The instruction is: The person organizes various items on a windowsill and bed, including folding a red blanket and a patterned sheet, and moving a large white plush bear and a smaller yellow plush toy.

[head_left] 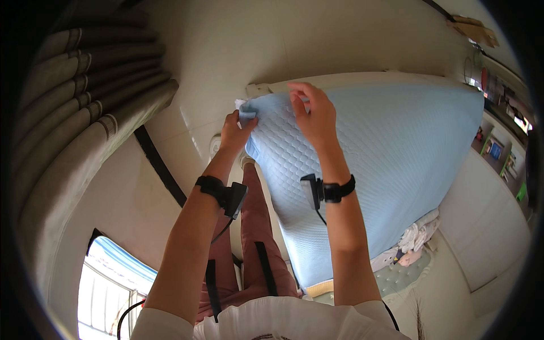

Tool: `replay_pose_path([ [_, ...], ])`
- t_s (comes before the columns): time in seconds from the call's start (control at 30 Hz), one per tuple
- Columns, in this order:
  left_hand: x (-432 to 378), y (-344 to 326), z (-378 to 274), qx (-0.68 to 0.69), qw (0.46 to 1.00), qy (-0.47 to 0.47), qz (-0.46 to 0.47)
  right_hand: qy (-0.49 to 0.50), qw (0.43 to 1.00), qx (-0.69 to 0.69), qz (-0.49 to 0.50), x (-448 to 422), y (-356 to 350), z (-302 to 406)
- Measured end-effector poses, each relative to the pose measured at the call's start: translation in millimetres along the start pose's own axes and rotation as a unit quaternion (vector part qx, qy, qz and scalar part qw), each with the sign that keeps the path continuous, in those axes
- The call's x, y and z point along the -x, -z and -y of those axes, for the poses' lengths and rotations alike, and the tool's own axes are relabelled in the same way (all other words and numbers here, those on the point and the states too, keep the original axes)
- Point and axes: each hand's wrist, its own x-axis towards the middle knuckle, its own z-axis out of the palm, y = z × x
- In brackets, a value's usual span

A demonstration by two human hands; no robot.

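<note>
A light blue quilted mattress cover (374,153) spreads over a bed in front of me and to my right. At its near-left corner, my left hand (236,131) pinches the folded edge between thumb and fingers. A bit of white fabric (240,103) shows beside that corner. My right hand (315,112) is over the cover near the foot end, with its fingers loosely bent and apart and nothing in them. Whether it touches the cover cannot be told. Each wrist carries a strapped-on black device.
The bed's pale footboard (361,78) runs along the far edge. Bunched bedding (418,236) lies by the tufted headboard (401,272). Grey curtains (85,89) hang at the left, above a window (110,293). Shelves with objects (499,148) stand at the far right.
</note>
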Motion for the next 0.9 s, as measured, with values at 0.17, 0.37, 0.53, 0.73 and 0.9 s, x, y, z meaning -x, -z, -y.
replay_pose_path([
  [0.17,7.7,6.2,-2.3,0.111,0.982,0.072,0.133,-0.135,0.935,0.185,0.271,-58.1,-44.7,-48.7],
  [0.37,17.1,14.3,30.9,0.099,0.981,0.069,0.154,-0.105,0.847,0.272,0.443,-49.3,-85.1,-40.2],
  [0.53,26.0,22.3,17.2,0.049,0.984,0.032,0.167,0.052,0.914,0.232,0.328,-14.2,-73.4,-29.3],
  [0.73,31.1,15.6,16.5,0.210,0.957,-0.037,0.195,0.190,0.932,0.125,0.284,31.3,-45.2,15.8],
  [0.9,68.4,46.9,-6.3,0.110,0.971,-0.084,0.196,0.228,0.952,0.058,0.196,68.0,-31.3,29.0],
])
